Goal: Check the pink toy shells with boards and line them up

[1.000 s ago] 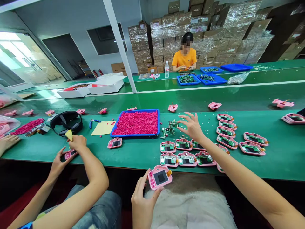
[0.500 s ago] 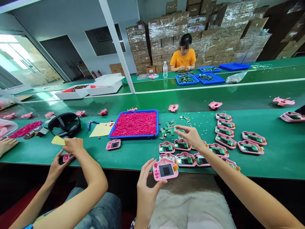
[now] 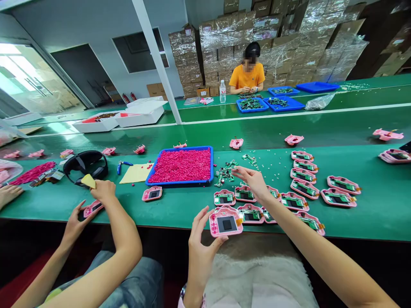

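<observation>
My left hand (image 3: 204,246) grips a pink handheld game console shell (image 3: 226,222) by its edges, screen side and pink buttons facing me, an orange ribbon cable at its right. My right hand (image 3: 253,182) is at the right edge of a loose heap of small green circuit boards (image 3: 224,173). Its fingertips are drawn together; whatever may be between them is too small to make out. Below and beside that hand lie rows of pink shells fitted with green boards, one shell (image 3: 224,197) just left of it.
A blue tray (image 3: 212,169) full of small pink pieces stands left of the boards. At left, a co-worker's hands (image 3: 104,190) hold a yellow piece and a pink shell near black headphones (image 3: 99,169). Pink back shells (image 3: 236,143) line the belt. Across it sits a person in orange (image 3: 247,77).
My left hand has raised the console shell slightly to the right. My right hand has moved slightly left at the boards, its fingers closer together. The co-worker's hands have shifted.
</observation>
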`<state>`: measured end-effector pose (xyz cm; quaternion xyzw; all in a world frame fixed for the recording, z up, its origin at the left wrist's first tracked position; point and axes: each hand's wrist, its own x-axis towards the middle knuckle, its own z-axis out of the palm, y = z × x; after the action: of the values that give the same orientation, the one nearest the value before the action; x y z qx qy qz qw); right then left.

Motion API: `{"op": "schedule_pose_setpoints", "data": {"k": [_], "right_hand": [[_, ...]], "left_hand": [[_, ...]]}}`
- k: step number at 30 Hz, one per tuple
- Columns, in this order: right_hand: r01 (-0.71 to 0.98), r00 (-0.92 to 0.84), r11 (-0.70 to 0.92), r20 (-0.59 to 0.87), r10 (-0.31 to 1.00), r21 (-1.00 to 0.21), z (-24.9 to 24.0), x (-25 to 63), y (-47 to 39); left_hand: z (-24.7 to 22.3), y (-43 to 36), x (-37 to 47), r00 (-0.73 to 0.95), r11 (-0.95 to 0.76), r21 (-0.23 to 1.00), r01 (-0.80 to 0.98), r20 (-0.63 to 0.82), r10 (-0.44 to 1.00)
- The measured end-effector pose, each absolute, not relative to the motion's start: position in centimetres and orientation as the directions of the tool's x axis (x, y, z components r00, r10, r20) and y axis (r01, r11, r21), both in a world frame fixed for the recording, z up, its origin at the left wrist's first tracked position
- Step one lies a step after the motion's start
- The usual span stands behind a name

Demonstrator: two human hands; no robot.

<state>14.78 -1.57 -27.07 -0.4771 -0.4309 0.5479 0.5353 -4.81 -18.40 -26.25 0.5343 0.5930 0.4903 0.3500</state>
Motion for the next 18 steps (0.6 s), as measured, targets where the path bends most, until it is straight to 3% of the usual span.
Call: {"op": "schedule_pose_setpoints", "data": {"k": [11,18], "right_hand": [[0.164,0.025,0.061,0.066,0.997,-0.985,-28.9,15.2,0.9],[0.443,-0.055,0.137,0.125,0.991,-0.886,-29.1,14.7,2.3]], "left_hand": [[-27.1,-18.8,-5.3,-0.235,-0.067,0.949,0.309,0.145,0.961],[-26.9,-19.0,-4.9,-0.301,-0.032,0.963,0.266,0.114,0.947]]}}
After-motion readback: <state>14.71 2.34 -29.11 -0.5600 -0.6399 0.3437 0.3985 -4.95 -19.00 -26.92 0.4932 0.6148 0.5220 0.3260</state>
